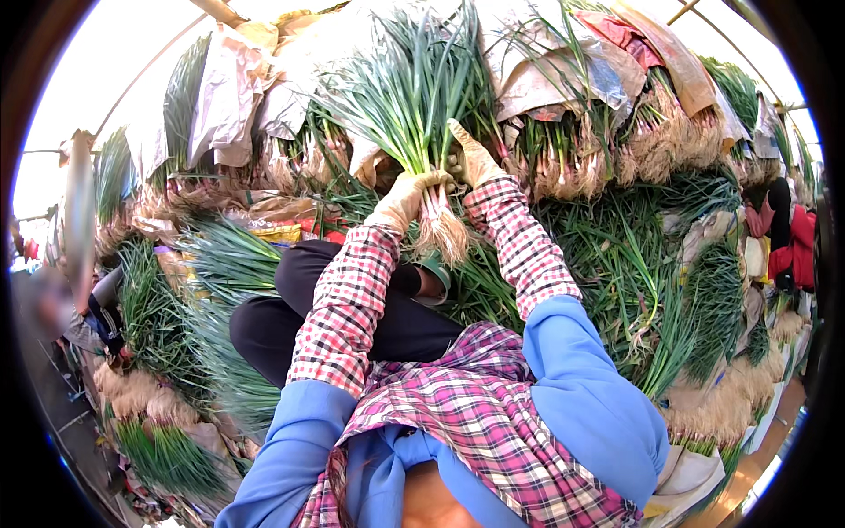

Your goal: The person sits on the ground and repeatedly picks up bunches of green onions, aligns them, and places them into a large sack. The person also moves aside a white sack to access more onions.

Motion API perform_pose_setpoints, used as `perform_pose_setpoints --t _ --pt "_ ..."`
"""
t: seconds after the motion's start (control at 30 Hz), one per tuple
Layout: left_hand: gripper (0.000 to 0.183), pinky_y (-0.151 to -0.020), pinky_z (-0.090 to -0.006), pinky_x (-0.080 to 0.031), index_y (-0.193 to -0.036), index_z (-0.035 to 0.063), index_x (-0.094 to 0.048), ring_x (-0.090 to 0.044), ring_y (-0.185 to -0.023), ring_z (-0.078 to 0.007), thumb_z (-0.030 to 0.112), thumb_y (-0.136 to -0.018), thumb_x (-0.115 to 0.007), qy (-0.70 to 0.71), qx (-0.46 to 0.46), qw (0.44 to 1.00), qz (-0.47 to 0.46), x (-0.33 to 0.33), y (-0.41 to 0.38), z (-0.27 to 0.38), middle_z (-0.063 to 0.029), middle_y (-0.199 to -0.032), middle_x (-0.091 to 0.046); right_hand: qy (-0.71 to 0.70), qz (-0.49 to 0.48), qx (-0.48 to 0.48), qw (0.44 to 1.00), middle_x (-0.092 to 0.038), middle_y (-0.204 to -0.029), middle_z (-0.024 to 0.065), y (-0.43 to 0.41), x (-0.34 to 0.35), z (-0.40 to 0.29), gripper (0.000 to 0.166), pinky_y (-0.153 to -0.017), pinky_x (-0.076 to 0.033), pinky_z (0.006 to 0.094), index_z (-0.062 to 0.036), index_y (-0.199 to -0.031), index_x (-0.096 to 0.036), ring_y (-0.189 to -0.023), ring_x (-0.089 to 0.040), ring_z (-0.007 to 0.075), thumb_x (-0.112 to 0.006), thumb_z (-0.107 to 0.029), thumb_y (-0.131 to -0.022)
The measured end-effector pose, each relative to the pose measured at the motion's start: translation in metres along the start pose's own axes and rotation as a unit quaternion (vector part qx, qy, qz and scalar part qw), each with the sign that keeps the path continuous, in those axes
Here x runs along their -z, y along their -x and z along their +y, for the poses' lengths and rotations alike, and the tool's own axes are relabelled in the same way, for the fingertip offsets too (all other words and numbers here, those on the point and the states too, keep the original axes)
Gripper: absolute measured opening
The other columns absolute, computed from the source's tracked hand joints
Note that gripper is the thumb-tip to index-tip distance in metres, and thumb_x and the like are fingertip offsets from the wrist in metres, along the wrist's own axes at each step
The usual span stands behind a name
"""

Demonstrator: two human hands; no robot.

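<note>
A bunch of long green garlic plants [412, 122] stands before me, leaves up and pale roots hanging down. My left hand [408, 196], in a cream work glove, is closed around its pale stems just above the roots. On the bunch's right side is my gloved right hand [472, 158], its thumb pointing up along the leaves. Its other fingers are partly hidden behind the stems, so its grip does not show clearly. The stringy roots [445, 234] dangle over the leaves on the ground.
Sack-covered rows of rooted plants [561, 155] line the far side. Loose leaves [607, 264] cover the ground to my right; a leafy pile [231, 330] lies left of my knees. Other people sit at both edges, one with red clothing [792, 244] at right. Root-topped bundles [723, 402] lie lower right.
</note>
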State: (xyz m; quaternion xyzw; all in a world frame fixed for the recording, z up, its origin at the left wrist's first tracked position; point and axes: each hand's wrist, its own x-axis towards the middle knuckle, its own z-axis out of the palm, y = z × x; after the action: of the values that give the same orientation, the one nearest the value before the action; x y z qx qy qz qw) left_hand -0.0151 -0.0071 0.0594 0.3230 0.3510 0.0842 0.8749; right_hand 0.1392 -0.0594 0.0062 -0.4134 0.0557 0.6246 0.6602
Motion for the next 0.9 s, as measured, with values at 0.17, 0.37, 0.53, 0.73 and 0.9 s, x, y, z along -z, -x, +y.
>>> perform_pose_setpoints --t 0.17,0.37,0.53,0.73,0.9 --pt "0.017 -0.057 -0.0283 -0.05 -0.089 -0.0042 -0.063 -0.062 -0.06 -0.0181 0.008 -0.079 -0.065 -0.137 -0.018 0.988 0.07 0.012 0.002 -0.002 -0.0089 -0.071 -0.064 0.153 0.18 0.165 0.957 -0.064 -0.092 0.0098 -0.032 -0.017 0.022 0.032 -0.079 -0.043 0.0322 0.0037 -0.101 -0.061 -0.086 -0.057 0.0211 -0.066 -0.02 -0.079" --pt "0.02 -0.054 -0.0277 -0.048 -0.087 -0.0025 -0.063 -0.059 -0.057 -0.0156 0.007 -0.072 -0.071 -0.197 -0.034 0.973 0.119 -0.002 0.006 -0.003 -0.0075 -0.071 -0.064 0.33 0.251 0.155 0.897 -0.064 -0.09 0.0167 -0.072 0.011 0.039 0.039 -0.075 -0.047 0.0355 0.0033 -0.1 -0.06 -0.084 -0.062 0.0266 -0.064 -0.029 -0.078" --pt "0.014 -0.056 -0.0255 -0.049 -0.087 -0.0064 -0.062 -0.06 -0.059 -0.0157 0.002 -0.076 -0.064 -0.05 -0.036 0.996 0.068 -0.005 0.02 0.005 -0.0104 -0.075 -0.064 -0.016 0.043 -0.027 0.999 -0.052 -0.067 0.0016 0.007 -0.023 0.021 0.033 -0.054 -0.042 0.031 -0.0075 -0.106 -0.059 -0.059 -0.049 0.0158 -0.064 -0.032 -0.084" --pt "0.024 -0.071 -0.0264 -0.05 -0.099 -0.0083 -0.06 -0.061 -0.067 -0.0181 0.007 -0.081 -0.058 0.009 -0.027 0.999 -0.015 0.011 0.011 0.001 -0.0113 -0.079 -0.064 -0.183 -0.054 -0.015 0.982 -0.046 -0.057 -0.0023 0.029 -0.017 0.04 0.019 -0.039 -0.037 0.0273 -0.0118 -0.086 -0.054 -0.048 -0.045 0.0134 -0.061 -0.029 -0.086" --pt "0.011 -0.059 -0.0274 -0.05 -0.077 -0.006 -0.061 -0.054 -0.047 -0.0177 0.005 -0.077 -0.062 -0.08 -0.053 0.99 0.106 0.008 0.007 -0.007 -0.0088 -0.057 -0.057 -0.18 0.135 0.177 0.958 -0.051 -0.065 -0.0008 0.014 -0.003 0.055 0.012 -0.042 -0.041 0.0235 -0.0094 -0.086 -0.054 -0.051 -0.048 0.0109 -0.062 -0.018 -0.086"
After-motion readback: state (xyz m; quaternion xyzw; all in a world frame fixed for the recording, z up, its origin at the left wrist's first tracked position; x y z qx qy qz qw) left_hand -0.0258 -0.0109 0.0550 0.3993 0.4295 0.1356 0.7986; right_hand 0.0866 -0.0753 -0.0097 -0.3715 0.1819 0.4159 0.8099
